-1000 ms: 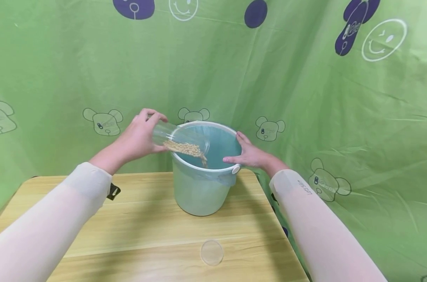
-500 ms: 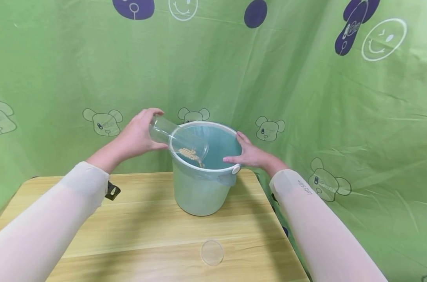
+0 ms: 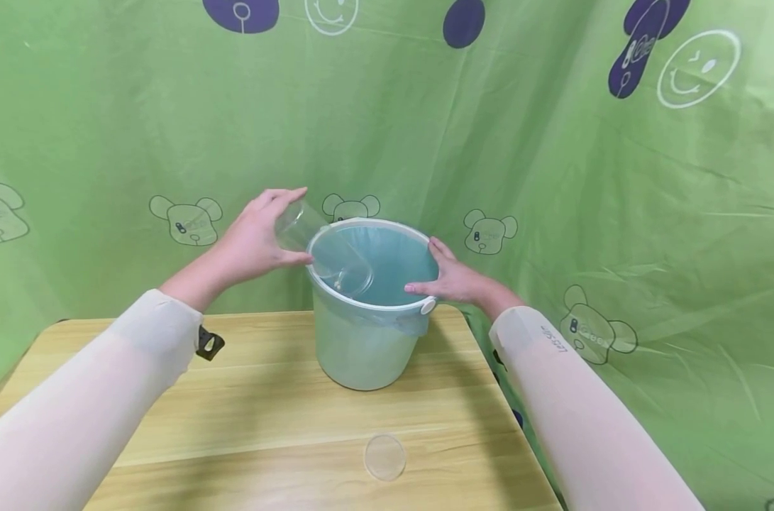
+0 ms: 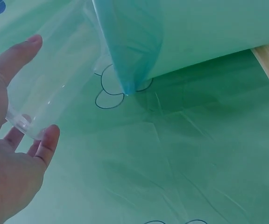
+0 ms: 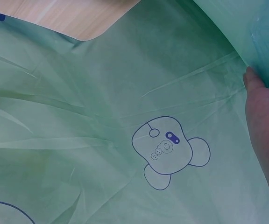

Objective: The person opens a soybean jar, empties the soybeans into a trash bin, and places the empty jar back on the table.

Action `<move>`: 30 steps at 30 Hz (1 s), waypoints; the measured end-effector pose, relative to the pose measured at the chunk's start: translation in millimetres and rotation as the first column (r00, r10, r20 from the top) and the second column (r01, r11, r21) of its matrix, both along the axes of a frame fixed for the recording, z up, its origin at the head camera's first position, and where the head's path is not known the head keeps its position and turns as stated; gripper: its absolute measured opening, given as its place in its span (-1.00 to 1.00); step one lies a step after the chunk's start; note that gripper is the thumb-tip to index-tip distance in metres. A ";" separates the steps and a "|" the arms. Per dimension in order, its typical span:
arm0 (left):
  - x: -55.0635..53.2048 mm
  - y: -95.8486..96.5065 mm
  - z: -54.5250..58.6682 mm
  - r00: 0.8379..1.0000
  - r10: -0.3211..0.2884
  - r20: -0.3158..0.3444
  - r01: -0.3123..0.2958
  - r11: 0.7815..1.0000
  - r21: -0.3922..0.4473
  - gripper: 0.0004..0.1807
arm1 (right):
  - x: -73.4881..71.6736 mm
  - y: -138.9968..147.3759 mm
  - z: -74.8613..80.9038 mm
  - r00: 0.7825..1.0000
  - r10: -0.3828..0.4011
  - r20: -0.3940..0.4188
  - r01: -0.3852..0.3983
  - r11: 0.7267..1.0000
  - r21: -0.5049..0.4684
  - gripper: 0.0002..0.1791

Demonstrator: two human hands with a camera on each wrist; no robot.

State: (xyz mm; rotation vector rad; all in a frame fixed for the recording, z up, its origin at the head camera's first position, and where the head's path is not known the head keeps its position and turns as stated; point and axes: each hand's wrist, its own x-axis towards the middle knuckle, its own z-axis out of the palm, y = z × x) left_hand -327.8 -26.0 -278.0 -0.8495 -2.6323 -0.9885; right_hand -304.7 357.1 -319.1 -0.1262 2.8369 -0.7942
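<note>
My left hand (image 3: 249, 238) holds a clear plastic jar (image 3: 302, 226) near its base, thumb on one side and fingers on the other. The jar tips steeply downward, its mouth inside a pale green bucket (image 3: 361, 355) lined with a blue bag (image 3: 408, 325). Only a few beige beans (image 3: 338, 283) show near the mouth. In the left wrist view, the tilted jar (image 4: 55, 79) looks see-through between thumb and fingers. My right hand (image 3: 457, 278) grips the white rim (image 3: 387, 307) on the bucket's right side, thumb over the inside. The bucket's bottom is hidden.
A round clear lid (image 3: 384, 458) lies on the wooden table (image 3: 265, 426) in front of the bucket. Green patterned cloth (image 3: 387, 128) hangs behind and to the right. The table's right edge runs close beside the bucket.
My left hand has tipped the jar more steeply, and the beans have run out of it into the bucket, leaving only a few. The right hand and lid have stayed put.
</note>
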 end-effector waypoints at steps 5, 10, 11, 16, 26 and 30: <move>4.6 3.7 4.3 1.000 -0.001 0.008 0.001 1.000 0.019 0.27 | 0.9 -1.1 -0.5 1.000 -0.004 0.001 0.004 1.000 -0.008 0.54; 8.5 7.8 9.9 0.995 0.032 0.089 -0.047 0.985 0.165 0.25 | 0.7 -1.4 -0.9 1.000 -0.006 0.006 0.006 1.000 -0.020 0.51; 8.9 8.3 10.9 0.994 0.043 0.102 -0.062 0.980 0.187 0.24 | 0.4 -1.1 -1.0 1.000 -0.005 0.005 0.005 1.000 -0.024 0.50; 11.6 11.4 11.2 0.999 0.038 -0.009 -0.038 0.998 0.043 0.16 | -0.9 0.0 -0.4 1.000 0.001 0.000 -0.001 1.000 -0.012 0.50; 14.5 17.3 11.3 0.996 0.092 -0.004 -0.092 0.993 0.069 0.17 | -1.3 0.7 0.9 1.000 0.001 -0.007 -0.001 1.000 0.005 0.50; 14.7 16.2 14.6 0.984 0.125 0.126 -0.150 0.964 0.219 0.21 | -0.1 -0.8 1.4 1.000 0.007 -0.001 -0.007 1.000 0.015 0.52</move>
